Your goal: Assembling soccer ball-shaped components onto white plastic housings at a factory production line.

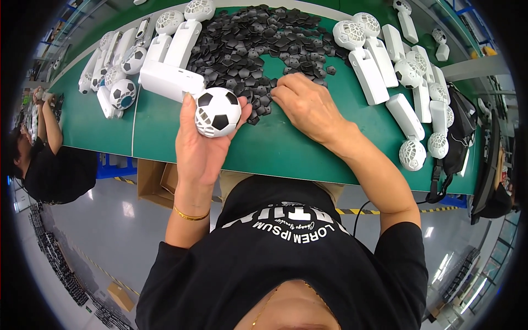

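My left hand [199, 154] is closed around a white soccer-ball-shaped head [219, 111] joined to a white box-like handle [168, 81]. Black pentagons fill several of the ball's faces, while its lower left side shows open white latticework. To the right, my right hand [311, 107] has its fingers curled and pinched together at the near edge of a large heap of black pentagon pieces [247, 41]. Its fingertips are turned down, so whatever they may hold is hidden.
More white ball-headed units lie at the left [122, 94] and right [369, 77] on the green table [291, 157]. A black bag [461, 129] rests by the right edge. Another person [52, 165] works at far left. A cardboard box [154, 184] stands below the table's front edge.
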A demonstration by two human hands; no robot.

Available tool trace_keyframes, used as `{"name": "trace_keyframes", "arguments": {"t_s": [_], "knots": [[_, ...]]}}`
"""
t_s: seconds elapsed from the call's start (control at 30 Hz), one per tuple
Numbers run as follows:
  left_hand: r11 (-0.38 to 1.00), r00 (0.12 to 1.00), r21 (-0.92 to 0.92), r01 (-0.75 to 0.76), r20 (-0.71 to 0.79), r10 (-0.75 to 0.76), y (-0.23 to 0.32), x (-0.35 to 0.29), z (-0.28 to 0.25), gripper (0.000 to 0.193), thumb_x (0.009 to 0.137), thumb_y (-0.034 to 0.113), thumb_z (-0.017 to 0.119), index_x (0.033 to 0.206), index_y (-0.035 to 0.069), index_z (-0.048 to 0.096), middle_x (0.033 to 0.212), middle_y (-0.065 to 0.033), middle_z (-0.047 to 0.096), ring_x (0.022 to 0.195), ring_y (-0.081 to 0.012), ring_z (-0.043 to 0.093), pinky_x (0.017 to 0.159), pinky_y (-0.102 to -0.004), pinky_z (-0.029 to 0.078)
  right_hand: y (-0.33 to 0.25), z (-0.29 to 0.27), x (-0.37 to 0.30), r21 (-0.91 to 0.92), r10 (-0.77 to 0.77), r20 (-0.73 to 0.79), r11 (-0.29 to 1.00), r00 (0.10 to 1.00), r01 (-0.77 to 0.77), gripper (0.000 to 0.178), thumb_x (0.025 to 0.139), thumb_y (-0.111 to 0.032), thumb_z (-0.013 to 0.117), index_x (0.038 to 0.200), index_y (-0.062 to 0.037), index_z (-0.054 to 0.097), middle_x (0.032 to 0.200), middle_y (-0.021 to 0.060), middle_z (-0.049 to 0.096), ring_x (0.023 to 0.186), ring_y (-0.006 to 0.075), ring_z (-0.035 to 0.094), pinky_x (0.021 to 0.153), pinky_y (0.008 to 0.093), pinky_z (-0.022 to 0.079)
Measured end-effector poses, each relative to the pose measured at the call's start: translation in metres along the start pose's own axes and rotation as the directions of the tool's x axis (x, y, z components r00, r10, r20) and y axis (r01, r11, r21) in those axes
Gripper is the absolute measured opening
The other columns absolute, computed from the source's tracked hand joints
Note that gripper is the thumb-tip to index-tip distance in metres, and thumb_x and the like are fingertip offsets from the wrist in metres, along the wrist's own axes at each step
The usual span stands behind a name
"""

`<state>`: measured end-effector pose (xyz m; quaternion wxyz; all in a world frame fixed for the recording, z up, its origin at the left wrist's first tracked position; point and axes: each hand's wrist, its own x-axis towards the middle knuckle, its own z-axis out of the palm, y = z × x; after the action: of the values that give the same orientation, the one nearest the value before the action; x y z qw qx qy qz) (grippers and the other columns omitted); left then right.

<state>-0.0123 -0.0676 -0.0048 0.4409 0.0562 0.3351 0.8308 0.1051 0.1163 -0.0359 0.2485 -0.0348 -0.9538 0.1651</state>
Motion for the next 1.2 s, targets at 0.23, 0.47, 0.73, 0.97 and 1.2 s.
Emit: {"name": "trace_keyframes", "arguments": {"t_s": [0.23, 0.47, 0.73, 0.97, 1.2], "knots": [[0.990, 0.997, -0.131, 0.048, -0.059, -0.056, -0.002, 0.005, 0.020, 0.048, 0.100, 0.044, 0.039, 0.118, 0.000, 0.049, 0.114, -0.0192, 0.058, 0.111, -0.0349, 0.058, 0.103, -0.0491, 0.046, -0.030, -0.017, 0.004, 0.513, 0.299, -0.109, 0.834, 0.948, -0.203, 0.011, 0.084, -0.002, 0.065, 0.094, 0.0010, 0.065, 0.087, 0.0081, 0.060, 0.073, 0.0171, 0.061, 0.060, 0.0275, 0.051], [0.985, 0.994, -0.138, 0.101, -0.014, -0.104, -0.007, 0.006, 0.030, 0.051, 0.101, 0.049, 0.034, 0.119, 0.004, 0.050, 0.115, -0.0179, 0.058, 0.107, -0.0298, 0.058, 0.095, -0.0424, 0.048, -0.085, -0.019, 0.004, 0.834, 0.413, -0.004, 0.504, 0.911, -0.225, 0.015, 0.084, 0.008, 0.063, 0.099, 0.0045, 0.062, 0.090, 0.0070, 0.059, 0.070, 0.0102, 0.060, 0.056, 0.0204, 0.050], [0.979, 0.998, -0.197, 0.059, -0.012, -0.062, -0.014, 0.005, 0.038, 0.052, 0.101, 0.049, 0.032, 0.119, 0.004, 0.050, 0.113, -0.0165, 0.058, 0.107, -0.0275, 0.056, 0.094, -0.0414, 0.047, -0.083, 0.004, 0.009, 0.503, 0.264, -0.451, 0.864, 0.852, -0.002, 0.017, 0.077, 0.006, 0.072, 0.089, 0.0009, 0.061, 0.082, 0.0079, 0.061, 0.067, 0.0135, 0.060, 0.058, 0.0241, 0.050], [0.975, 0.999, -0.216, 0.045, -0.009, -0.048, -0.014, 0.003, 0.041, 0.050, 0.102, 0.047, 0.030, 0.119, 0.004, 0.050, 0.113, -0.0156, 0.058, 0.108, -0.0275, 0.056, 0.094, -0.0407, 0.047, -0.086, 0.007, 0.009, 0.560, 0.342, -0.401, 0.826, 0.850, -0.068, 0.021, 0.073, 0.000, 0.077, 0.083, -0.0006, 0.059, 0.082, 0.0073, 0.061, 0.071, 0.0180, 0.060, 0.061, 0.0269, 0.050], [0.980, 0.999, -0.197, 0.009, 0.046, 0.001, -0.009, 0.003, 0.034, 0.047, 0.102, 0.046, 0.029, 0.120, 0.007, 0.050, 0.115, -0.0090, 0.057, 0.109, -0.0230, 0.054, 0.096, -0.0356, 0.046, -0.082, 0.012, 0.018, 0.481, 0.310, -0.508, 0.876, 0.804, -0.034, 0.025, 0.069, -0.005, 0.080, 0.082, -0.0026, 0.059, 0.098, 0.0111, 0.060, 0.088, 0.0226, 0.058, 0.074, 0.0323, 0.050]]}}
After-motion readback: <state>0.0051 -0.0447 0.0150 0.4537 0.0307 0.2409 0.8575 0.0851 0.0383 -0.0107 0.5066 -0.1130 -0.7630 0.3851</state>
